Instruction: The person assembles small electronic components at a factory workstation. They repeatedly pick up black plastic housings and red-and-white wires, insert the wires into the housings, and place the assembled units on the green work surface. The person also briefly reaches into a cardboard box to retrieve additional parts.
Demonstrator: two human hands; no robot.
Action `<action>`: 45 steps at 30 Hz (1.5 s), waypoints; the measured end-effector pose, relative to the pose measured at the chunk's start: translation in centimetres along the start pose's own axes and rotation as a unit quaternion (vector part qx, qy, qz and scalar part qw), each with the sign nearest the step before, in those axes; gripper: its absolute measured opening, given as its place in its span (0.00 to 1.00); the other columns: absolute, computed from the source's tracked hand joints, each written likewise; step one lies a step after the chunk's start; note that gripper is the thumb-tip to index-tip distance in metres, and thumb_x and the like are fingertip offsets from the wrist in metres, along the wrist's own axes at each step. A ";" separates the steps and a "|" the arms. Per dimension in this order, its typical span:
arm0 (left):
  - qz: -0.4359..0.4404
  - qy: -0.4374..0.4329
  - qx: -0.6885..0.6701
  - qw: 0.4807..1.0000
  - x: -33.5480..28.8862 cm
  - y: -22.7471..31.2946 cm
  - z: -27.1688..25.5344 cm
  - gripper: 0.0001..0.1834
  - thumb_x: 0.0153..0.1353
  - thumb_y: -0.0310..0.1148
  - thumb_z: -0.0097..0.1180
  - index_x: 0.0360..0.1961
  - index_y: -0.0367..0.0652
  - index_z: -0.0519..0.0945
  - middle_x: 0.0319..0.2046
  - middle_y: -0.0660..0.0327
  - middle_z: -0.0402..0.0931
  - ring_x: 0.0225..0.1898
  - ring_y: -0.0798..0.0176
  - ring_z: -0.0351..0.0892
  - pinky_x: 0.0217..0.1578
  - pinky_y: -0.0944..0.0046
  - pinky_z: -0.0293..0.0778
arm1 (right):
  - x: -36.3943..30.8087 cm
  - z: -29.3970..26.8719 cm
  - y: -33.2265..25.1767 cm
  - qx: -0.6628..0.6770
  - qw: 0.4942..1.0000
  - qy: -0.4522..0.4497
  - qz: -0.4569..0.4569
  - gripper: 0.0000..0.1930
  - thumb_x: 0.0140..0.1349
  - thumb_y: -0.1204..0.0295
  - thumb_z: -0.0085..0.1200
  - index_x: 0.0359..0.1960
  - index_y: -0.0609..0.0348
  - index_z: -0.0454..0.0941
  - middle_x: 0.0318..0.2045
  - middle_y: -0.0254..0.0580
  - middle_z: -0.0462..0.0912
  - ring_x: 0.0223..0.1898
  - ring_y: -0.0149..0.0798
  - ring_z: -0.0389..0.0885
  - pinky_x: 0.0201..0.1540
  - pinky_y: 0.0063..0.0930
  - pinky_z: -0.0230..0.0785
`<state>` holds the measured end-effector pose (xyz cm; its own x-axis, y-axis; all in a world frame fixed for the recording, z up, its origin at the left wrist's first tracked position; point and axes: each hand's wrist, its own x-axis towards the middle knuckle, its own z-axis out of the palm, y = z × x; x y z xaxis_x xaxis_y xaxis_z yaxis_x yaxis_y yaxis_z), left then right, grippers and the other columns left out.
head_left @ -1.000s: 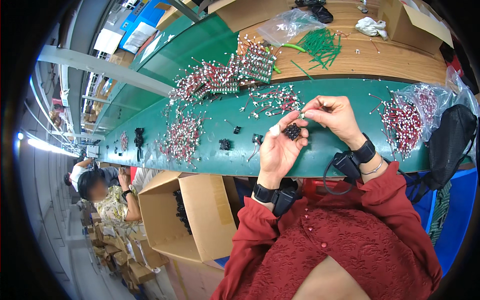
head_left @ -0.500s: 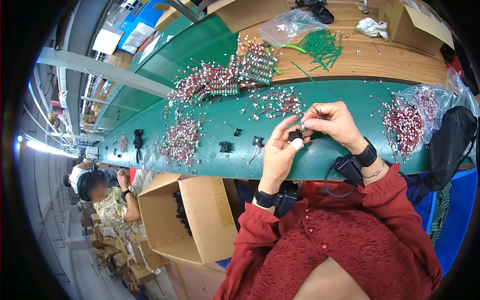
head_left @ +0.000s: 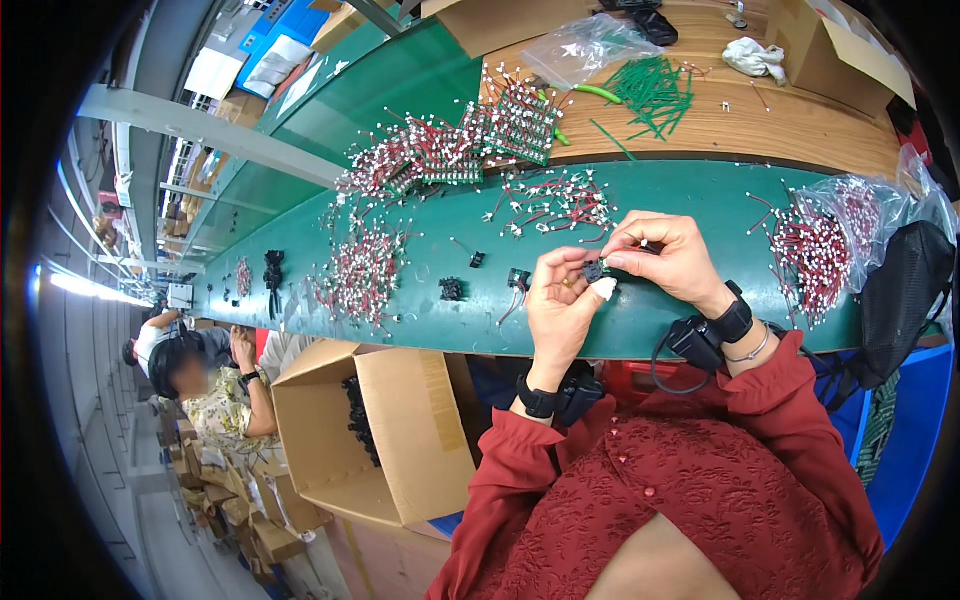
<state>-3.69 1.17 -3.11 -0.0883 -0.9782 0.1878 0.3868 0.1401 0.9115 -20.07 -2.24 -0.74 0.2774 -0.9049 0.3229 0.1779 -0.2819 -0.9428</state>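
Observation:
A small black plastic part [head_left: 594, 271] is held between the fingers and thumb of my left hand [head_left: 560, 315]. That thumb wears a white covering [head_left: 604, 288]. My right hand [head_left: 672, 262] pinches a short wire lead against the same part; its fingers hide most of the lead. Left of my hands, a black part with a red lead [head_left: 518, 280] lies on the green work surface [head_left: 450, 325], along with another black part [head_left: 476, 259] and a black cluster [head_left: 450, 290]. Beyond my hands is a loose pile of red wire leads with white connectors [head_left: 560, 203].
Circuit boards with leads [head_left: 440, 155] and another lead pile [head_left: 360, 270] lie to the left. On the right sit a plastic bag of leads [head_left: 825, 235] and a black mesh pouch [head_left: 905, 300]. An open cardboard box [head_left: 415, 430] stands below the edge. A co-worker [head_left: 220, 395] is at far left.
My hands have turned slightly, and the black part has tilted between them. My left fingers have curled in more. The co-worker at the far left has shifted a little.

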 end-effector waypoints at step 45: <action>0.042 0.007 0.115 0.992 -0.7 0.6 -0.5 0.19 0.48 0.13 0.58 0.44 0.31 0.75 0.45 0.56 0.71 0.44 0.66 0.74 0.39 0.71 0.75 | 0.1 0.0 0.3 -0.105 0.987 -0.060 -0.103 0.04 0.50 0.81 0.57 0.29 0.66 0.78 0.26 0.39 0.78 0.28 0.32 0.76 0.29 0.23 0.68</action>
<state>-2.91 1.83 -2.88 -0.0504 -0.9635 0.2629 0.1729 0.2509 0.9524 -20.02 -2.38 -0.99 0.3676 -0.7803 0.5059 0.0466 -0.5279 -0.8480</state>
